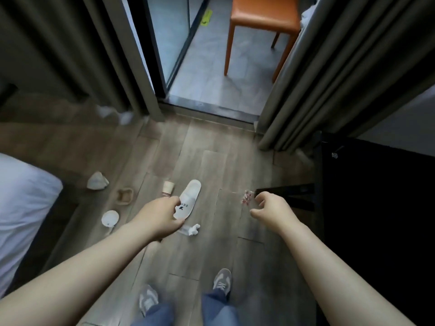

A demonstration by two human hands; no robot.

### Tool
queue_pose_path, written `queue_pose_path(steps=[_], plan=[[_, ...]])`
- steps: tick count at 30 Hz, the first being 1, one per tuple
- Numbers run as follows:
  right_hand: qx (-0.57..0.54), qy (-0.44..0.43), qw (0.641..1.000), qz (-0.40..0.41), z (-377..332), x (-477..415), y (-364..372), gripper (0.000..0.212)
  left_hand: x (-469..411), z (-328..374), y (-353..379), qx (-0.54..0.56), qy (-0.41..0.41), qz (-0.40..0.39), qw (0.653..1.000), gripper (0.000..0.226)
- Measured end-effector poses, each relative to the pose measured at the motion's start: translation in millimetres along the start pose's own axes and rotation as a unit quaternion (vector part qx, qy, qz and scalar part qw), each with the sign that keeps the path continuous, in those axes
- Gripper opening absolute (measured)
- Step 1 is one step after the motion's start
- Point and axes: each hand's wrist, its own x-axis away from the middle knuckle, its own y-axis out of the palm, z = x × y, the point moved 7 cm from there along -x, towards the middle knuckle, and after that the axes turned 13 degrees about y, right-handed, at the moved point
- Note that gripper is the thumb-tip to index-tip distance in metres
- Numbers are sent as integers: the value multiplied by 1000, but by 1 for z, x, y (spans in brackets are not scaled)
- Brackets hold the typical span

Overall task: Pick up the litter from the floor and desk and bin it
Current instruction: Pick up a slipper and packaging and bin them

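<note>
Wood floor (211, 161) between a bed (23, 196) and a black bench (376, 208) carries scattered litter. The left hand (160, 217) is low over the floor, thumb and fingers (180, 222) curled round the heel end of a white slipper (191, 196), whose toe points away from the person. The right hand (270, 210) hangs near the bench leg with its fingers loosely curled; a small pink-printed wrapper (246, 196) sits just beside the fingertips, and contact cannot be confirmed. A paper cup (168, 187) lies just left of the slipper. A crumpled tissue (191, 229) lies below the left hand. A crumpled paper (97, 181), a tan ring-shaped item (124, 196) and a round white lid (110, 217) lie near the bed. More white tissues (113, 114) lie at the foot of the left curtain (106, 55).
</note>
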Motion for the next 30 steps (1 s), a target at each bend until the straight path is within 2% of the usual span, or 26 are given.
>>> queue_pose_path(steps=[5,10,14,17,22,26,30], plan=[[9,53,998,-21,28,-103,70,45,-78,-47,83,11,-11,-37,999,47],[7,83,996,-7,53,-215,159,48,-175,-107,167,-38,16,-45,998,37],[22,97,995,7,83,-303,238,48,-249,-149,245,-43,37,-35,998,38],[30,95,995,14,108,-364,291,48,-300,-177,294,-42,56,8,998,43],[62,87,993,52,140,-469,365,55,-382,-212,384,-37,110,11,993,56],[86,42,991,89,147,-540,394,58,-431,-224,420,-40,171,56,983,56],[119,19,982,144,142,-571,378,53,-445,-235,433,-44,206,60,976,53]])
